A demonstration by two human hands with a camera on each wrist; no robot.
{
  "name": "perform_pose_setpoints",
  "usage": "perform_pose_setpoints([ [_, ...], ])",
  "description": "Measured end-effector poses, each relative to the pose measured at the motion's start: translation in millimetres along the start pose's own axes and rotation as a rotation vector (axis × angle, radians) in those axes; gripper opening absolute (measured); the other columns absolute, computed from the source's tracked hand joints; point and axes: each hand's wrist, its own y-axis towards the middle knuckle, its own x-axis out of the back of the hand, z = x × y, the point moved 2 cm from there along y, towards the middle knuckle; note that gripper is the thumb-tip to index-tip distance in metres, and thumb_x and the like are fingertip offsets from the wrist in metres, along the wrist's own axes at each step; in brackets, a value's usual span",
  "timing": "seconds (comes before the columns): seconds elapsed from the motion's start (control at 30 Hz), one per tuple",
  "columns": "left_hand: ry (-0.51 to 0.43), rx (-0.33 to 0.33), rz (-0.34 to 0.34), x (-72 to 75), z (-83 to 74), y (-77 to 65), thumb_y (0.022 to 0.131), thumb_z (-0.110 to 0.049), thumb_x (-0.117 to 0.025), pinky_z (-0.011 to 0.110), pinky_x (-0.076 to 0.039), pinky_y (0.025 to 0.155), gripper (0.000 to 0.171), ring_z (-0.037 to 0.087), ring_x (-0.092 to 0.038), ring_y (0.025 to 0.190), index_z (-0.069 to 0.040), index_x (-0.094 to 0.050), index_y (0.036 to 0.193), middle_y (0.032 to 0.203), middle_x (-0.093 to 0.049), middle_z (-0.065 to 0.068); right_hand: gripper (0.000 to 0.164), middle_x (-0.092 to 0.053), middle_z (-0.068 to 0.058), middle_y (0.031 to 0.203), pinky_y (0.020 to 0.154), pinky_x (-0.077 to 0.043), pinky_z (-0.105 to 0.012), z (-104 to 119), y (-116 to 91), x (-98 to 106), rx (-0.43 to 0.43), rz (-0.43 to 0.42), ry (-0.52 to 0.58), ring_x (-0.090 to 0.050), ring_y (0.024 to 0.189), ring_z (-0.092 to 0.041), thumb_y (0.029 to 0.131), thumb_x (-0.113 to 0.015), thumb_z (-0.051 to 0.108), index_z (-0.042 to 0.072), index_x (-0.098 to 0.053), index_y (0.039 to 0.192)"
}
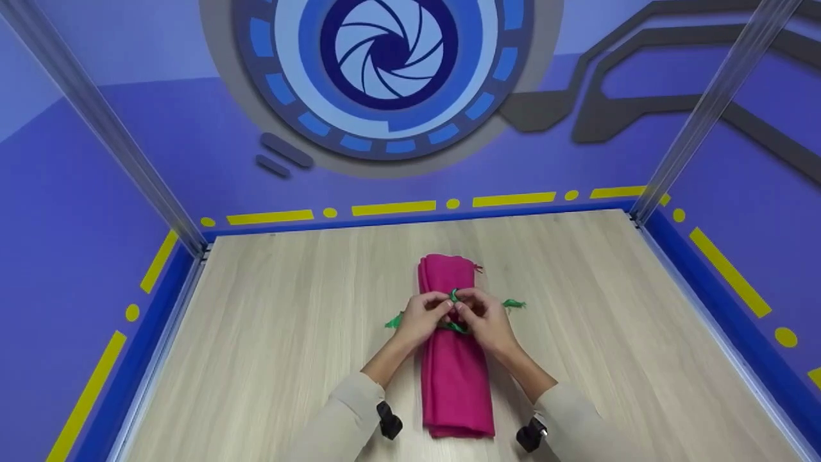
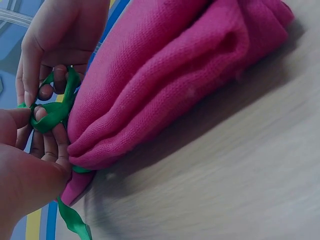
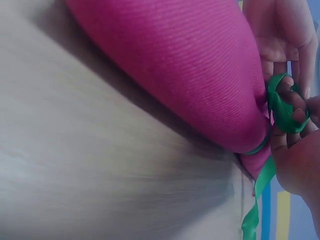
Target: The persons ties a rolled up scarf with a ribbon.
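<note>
A folded magenta cloth (image 1: 457,385) lies lengthwise on the wooden table, with a green ribbon (image 1: 454,327) round its middle that draws it in. Above the cloth my left hand (image 1: 420,317) pinches the ribbon between thumb and fingers. Opposite it, my right hand (image 1: 489,321) pinches the ribbon too, fingertips meeting those of the left. In the left wrist view the green ribbon (image 2: 52,112) forms loops about the fingers. One ribbon tail hangs down beside the cloth (image 2: 150,85) there. The right wrist view shows the ribbon loop (image 3: 284,112) between both hands and another tail below.
Ribbon ends stick out left and right of the cloth on the table (image 1: 288,308). Blue-purple panels (image 1: 160,141) with yellow marks wall the back and sides, joined by metal corner posts (image 1: 712,109). A black device (image 1: 389,420) sits at each wrist.
</note>
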Motion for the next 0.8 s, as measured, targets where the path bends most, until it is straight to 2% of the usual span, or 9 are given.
perform_pose_setpoints([
  [0.23,-0.063,0.022,0.025,0.1,-1.4,0.1,0.107,-0.017,-0.065,0.026,-0.057,0.077,0.024,0.014,-0.067,0.084,0.003,-0.073,0.118,0.096,-0.072,0.003,0.02,-0.069,-0.011,0.09,0.065,-0.049,-0.023,-0.4,0.6,-0.4,0.016,0.014,-0.051,-0.062,0.077,-0.017,0.102,-0.069,0.004,0.004,-0.071,0.122],
  [0.43,-0.056,0.008,0.003,-1.2,-1.1,1.5,0.104,-0.017,-0.071,0.024,-0.056,0.073,0.022,0.015,-0.067,0.081,0.003,-0.072,0.113,0.095,-0.072,0.003,0.024,-0.072,-0.006,0.104,0.079,-0.052,-0.027,-1.7,1.4,-1.4,0.02,0.064,-0.103,-0.066,0.093,-0.02,0.103,-0.069,0.006,0.008,-0.071,0.126],
  [0.57,-0.044,0.015,-0.017,-1.2,-1.5,1.4,0.104,-0.014,-0.069,0.025,-0.057,0.073,0.018,0.015,-0.069,0.079,0.002,-0.071,0.112,0.093,-0.071,0.004,0.026,-0.073,-0.008,0.114,0.084,-0.053,-0.029,-2.2,1.6,-2.1,0.015,0.111,-0.095,-0.068,0.101,-0.024,0.104,-0.068,0.009,0.007,-0.07,0.13],
  [0.63,-0.035,0.014,-0.017,-0.8,-1.7,0.9,0.105,-0.014,-0.069,0.026,-0.057,0.074,0.018,0.015,-0.069,0.08,0.002,-0.071,0.113,0.093,-0.071,0.003,0.026,-0.073,-0.009,0.117,0.083,-0.054,-0.028,-2.2,1.4,-1.6,0.0,0.116,-0.088,-0.068,0.101,-0.024,0.104,-0.069,0.01,0.007,-0.07,0.13],
  [0.8,-0.043,-0.001,0.001,1.4,-0.6,0.1,0.106,-0.015,-0.067,0.026,-0.057,0.076,0.02,0.015,-0.07,0.082,0.003,-0.07,0.115,0.095,-0.072,0.005,0.028,-0.071,-0.015,0.12,0.067,-0.053,-0.025,-2.1,-0.1,0.1,-0.046,0.102,-0.041,-0.068,0.086,-0.022,0.104,-0.07,0.014,0.003,-0.069,0.13],
])
